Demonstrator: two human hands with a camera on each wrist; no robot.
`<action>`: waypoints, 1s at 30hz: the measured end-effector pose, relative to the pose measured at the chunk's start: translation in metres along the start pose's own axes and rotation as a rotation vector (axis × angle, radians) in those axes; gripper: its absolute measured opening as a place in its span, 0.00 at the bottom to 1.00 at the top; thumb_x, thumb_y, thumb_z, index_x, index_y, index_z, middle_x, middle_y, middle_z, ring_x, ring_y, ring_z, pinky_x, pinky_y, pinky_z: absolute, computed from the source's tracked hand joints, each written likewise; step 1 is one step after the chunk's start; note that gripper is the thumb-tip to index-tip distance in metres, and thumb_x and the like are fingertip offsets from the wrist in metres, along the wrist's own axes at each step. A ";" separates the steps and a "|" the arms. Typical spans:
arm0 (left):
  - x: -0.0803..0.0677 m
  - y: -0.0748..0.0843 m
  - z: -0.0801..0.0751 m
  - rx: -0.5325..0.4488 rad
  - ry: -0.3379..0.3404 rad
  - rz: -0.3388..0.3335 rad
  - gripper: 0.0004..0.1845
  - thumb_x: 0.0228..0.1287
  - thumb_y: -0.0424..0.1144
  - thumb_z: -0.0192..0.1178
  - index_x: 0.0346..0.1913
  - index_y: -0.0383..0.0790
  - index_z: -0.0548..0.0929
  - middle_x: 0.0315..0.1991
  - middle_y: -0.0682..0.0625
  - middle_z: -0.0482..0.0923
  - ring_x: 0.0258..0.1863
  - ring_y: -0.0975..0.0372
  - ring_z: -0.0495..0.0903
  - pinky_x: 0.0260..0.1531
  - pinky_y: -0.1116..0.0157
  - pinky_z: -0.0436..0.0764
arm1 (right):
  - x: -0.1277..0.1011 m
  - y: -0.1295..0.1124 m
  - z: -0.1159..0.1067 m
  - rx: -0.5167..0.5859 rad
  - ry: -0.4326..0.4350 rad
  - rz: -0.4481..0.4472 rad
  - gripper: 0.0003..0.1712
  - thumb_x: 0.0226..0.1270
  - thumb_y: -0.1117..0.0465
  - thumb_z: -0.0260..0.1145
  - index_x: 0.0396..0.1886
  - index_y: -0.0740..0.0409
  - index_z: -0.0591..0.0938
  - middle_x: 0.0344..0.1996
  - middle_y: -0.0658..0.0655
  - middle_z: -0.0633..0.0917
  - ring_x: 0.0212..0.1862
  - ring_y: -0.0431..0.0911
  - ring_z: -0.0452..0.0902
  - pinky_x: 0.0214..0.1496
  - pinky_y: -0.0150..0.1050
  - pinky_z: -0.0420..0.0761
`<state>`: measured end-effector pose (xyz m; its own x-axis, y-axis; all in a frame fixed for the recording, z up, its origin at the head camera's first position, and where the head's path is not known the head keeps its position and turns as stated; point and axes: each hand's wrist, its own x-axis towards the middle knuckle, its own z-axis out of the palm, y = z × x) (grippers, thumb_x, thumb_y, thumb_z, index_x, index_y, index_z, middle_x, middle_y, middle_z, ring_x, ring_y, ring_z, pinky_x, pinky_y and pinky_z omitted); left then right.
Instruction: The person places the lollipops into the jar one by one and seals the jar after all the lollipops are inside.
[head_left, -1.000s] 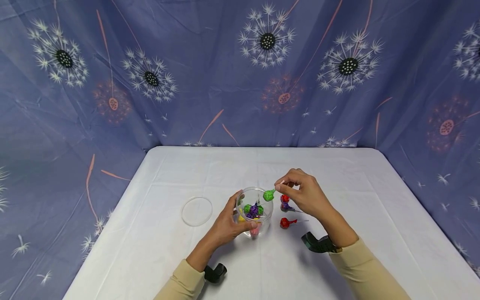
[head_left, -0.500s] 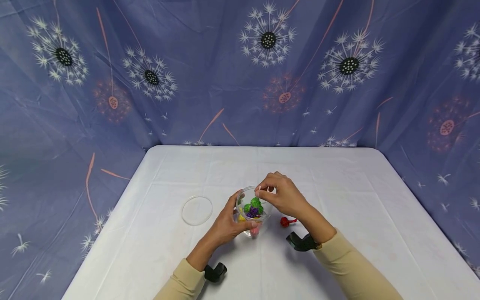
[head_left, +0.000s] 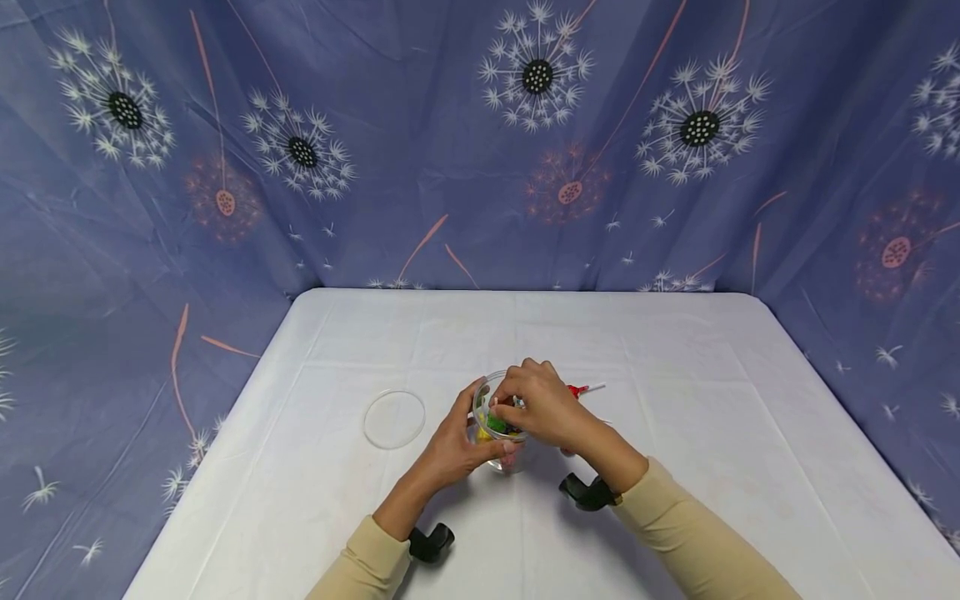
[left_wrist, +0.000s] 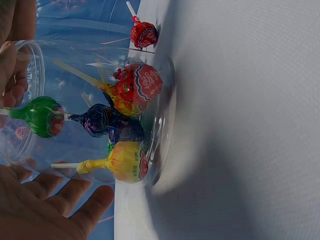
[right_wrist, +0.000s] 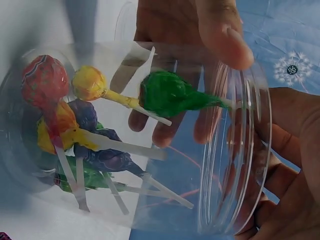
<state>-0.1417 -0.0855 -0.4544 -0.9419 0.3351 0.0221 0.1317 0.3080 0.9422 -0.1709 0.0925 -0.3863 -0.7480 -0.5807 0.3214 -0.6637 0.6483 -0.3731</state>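
Fingers of the left hand (head_left: pixel 456 448) curl round a clear jar (left_wrist: pixel 166 125), and the right hand (head_left: pixel 543 404), arched over its mouth, pinches the stick of a green lollipop (right_wrist: pixel 167 94), lowered within the last second from the rim to inside, so this piece seems nearly placed. Beyond the right hand, a red lollipop (head_left: pixel 576 390) lies loose on the bench (head_left: pixel 675 350).

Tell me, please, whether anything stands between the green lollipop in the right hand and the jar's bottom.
Yes: purple lollipops and a yellow lollipop, piled in the jar, lie below the green lollipop, with a red lollipop alongside them.
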 end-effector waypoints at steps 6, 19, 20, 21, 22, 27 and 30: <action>0.000 0.000 0.000 0.009 -0.003 0.005 0.51 0.49 0.54 0.71 0.72 0.66 0.48 0.66 0.52 0.63 0.61 0.51 0.71 0.55 0.54 0.75 | -0.003 0.001 -0.005 0.046 0.035 0.009 0.06 0.54 0.56 0.72 0.32 0.48 0.87 0.26 0.42 0.80 0.31 0.38 0.65 0.38 0.34 0.61; 0.000 0.001 0.001 0.027 0.012 0.021 0.53 0.47 0.54 0.72 0.72 0.60 0.50 0.69 0.46 0.63 0.65 0.49 0.67 0.64 0.46 0.65 | -0.019 0.019 -0.037 0.103 0.138 0.081 0.07 0.57 0.57 0.70 0.36 0.48 0.86 0.27 0.43 0.81 0.33 0.41 0.68 0.40 0.37 0.64; 0.000 0.001 0.001 0.029 0.014 0.019 0.53 0.46 0.54 0.72 0.72 0.61 0.50 0.69 0.46 0.62 0.65 0.48 0.67 0.64 0.45 0.65 | -0.021 0.021 -0.039 0.101 0.139 0.092 0.07 0.57 0.57 0.70 0.36 0.48 0.86 0.27 0.43 0.81 0.33 0.41 0.69 0.40 0.37 0.65; 0.000 0.001 0.001 0.031 0.015 0.016 0.53 0.46 0.54 0.72 0.72 0.61 0.50 0.69 0.46 0.62 0.65 0.48 0.66 0.64 0.45 0.65 | -0.024 0.023 -0.041 0.099 0.138 0.104 0.07 0.57 0.57 0.70 0.37 0.47 0.85 0.27 0.43 0.81 0.33 0.41 0.69 0.41 0.37 0.65; 0.000 0.001 0.001 0.033 0.017 0.017 0.53 0.46 0.54 0.72 0.73 0.60 0.50 0.69 0.45 0.62 0.65 0.48 0.66 0.64 0.45 0.65 | -0.026 0.025 -0.042 0.093 0.137 0.115 0.07 0.58 0.57 0.70 0.37 0.47 0.85 0.27 0.43 0.81 0.33 0.40 0.68 0.41 0.38 0.65; 0.001 0.000 0.003 0.033 0.029 0.007 0.53 0.47 0.53 0.72 0.73 0.60 0.51 0.70 0.45 0.61 0.66 0.46 0.66 0.65 0.45 0.65 | -0.037 0.037 -0.043 0.080 0.145 0.158 0.06 0.57 0.59 0.70 0.36 0.47 0.85 0.26 0.42 0.81 0.34 0.42 0.70 0.42 0.39 0.65; 0.001 0.000 0.003 0.037 0.032 0.004 0.52 0.47 0.53 0.72 0.72 0.61 0.51 0.71 0.45 0.60 0.65 0.45 0.67 0.65 0.45 0.65 | -0.043 0.045 -0.042 0.079 0.149 0.175 0.06 0.56 0.60 0.71 0.34 0.47 0.85 0.26 0.42 0.81 0.34 0.43 0.71 0.43 0.39 0.65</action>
<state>-0.1417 -0.0824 -0.4560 -0.9508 0.3077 0.0373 0.1465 0.3399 0.9290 -0.1688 0.1677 -0.3804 -0.8482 -0.3803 0.3685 -0.5258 0.6885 -0.4996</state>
